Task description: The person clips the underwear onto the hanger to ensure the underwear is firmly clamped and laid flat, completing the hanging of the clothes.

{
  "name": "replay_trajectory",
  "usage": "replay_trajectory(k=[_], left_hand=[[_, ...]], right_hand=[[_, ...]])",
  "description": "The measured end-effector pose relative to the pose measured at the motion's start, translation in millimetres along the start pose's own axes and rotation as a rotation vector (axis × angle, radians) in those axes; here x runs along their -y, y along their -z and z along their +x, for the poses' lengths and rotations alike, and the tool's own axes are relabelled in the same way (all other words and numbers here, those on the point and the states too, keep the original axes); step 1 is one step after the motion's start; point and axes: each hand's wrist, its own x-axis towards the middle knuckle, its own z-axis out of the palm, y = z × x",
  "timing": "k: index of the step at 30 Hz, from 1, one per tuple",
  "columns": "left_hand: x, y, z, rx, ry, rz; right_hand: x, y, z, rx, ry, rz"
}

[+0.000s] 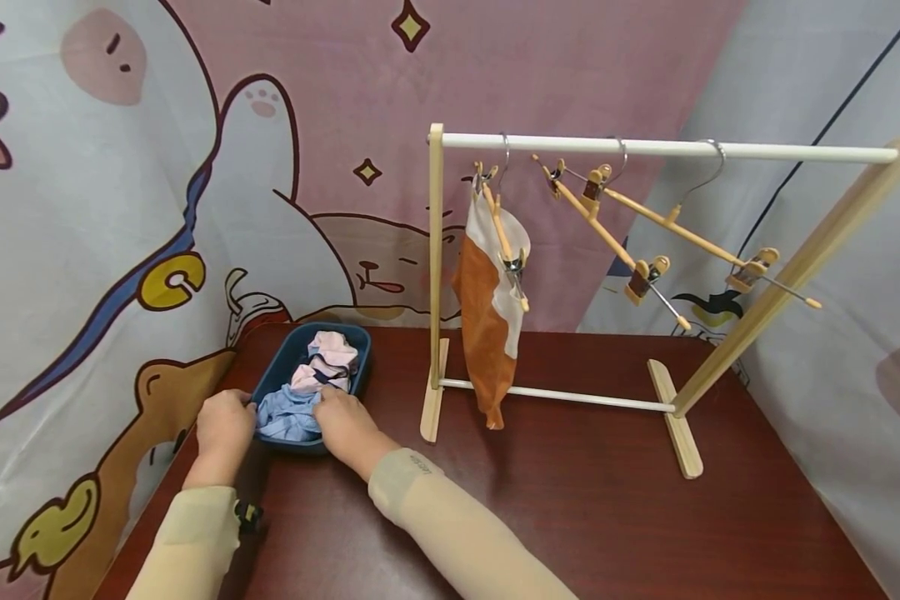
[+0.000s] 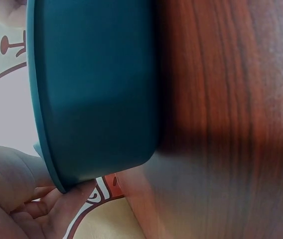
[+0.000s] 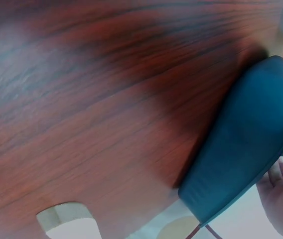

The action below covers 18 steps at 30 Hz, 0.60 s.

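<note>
A dark blue plastic basin (image 1: 276, 367) stands on the table, with clothes inside. Light blue cloth (image 1: 288, 414) lies in its near half, and a pink garment (image 1: 322, 367) with dark trim is bunched behind it. My left hand (image 1: 225, 425) grips the basin's left rim beside the blue cloth; the left wrist view has the thumb (image 2: 34, 169) behind the rim and a finger outside the wall. Over the near right rim, my right hand (image 1: 345, 423) pinches the blue cloth. Its fingertips are partly hidden in the head view.
Right of the basin stands a wooden drying rack (image 1: 437, 250) with a white top bar. An orange and white cloth (image 1: 483, 333) hangs from one clip hanger. Two bare clip hangers (image 1: 607, 233) hang farther right. Printed curtains (image 1: 570, 67) border the table.
</note>
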Motion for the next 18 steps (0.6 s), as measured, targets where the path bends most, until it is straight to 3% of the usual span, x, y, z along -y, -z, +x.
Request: replay_trajectory(k=[5, 9, 18], left_hand=[[-0.2, -0.9, -0.8, 0.002, 0.004, -0.002], [-0.8, -0.5, -1.6, 0.009, 0.012, -0.007], [-3.0, 0.7, -1.6, 0.017, 0.023, -0.008]], right_hand=[[-2, 1.1, 1, 0.049, 0.001, 0.023], [-3, 2.3, 3, 0.106, 0.002, 0.107], [-12, 3.7, -2, 0.068, 0.108, 0.203]])
